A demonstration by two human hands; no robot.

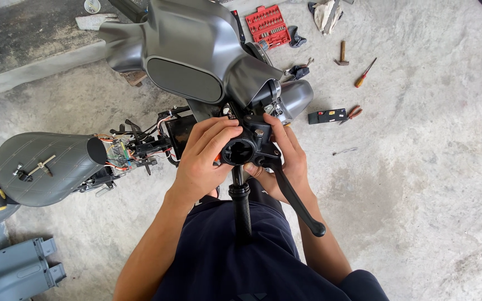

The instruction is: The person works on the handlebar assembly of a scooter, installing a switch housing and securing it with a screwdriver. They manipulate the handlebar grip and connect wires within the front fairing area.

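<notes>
Item: switch housing (240, 150), black, clamped on the handlebar end of a stripped scooter, below the grey cowl (188, 50). A round open socket faces the camera; a bolt head shows on top.

Handling, by judgement: rigid moulded plastic over a metal bar, light in itself but fixed to the heavy machine, so it will not shift freely. Edges look thin and likely to crack under prying. Best held around its body from both sides, clear of the lever (297, 198), which swings, and the grip (242, 209) below.

Left hand (199, 164): fingers curled over the housing's left face, thumb tucked beneath; closed loosely on it, touching.

Right hand (285, 161): wrapped round the right side behind the lever mount, fingertips on the top edge; part hidden, so how firm the grasp is cannot be told.

Nearby: exposed wiring (121, 153) beside the seat (40, 167); on the concrete floor, a red socket set (267, 25), hammer (341, 54), screwdriver (365, 73), pliers (353, 113), all well apart from the hands.
</notes>
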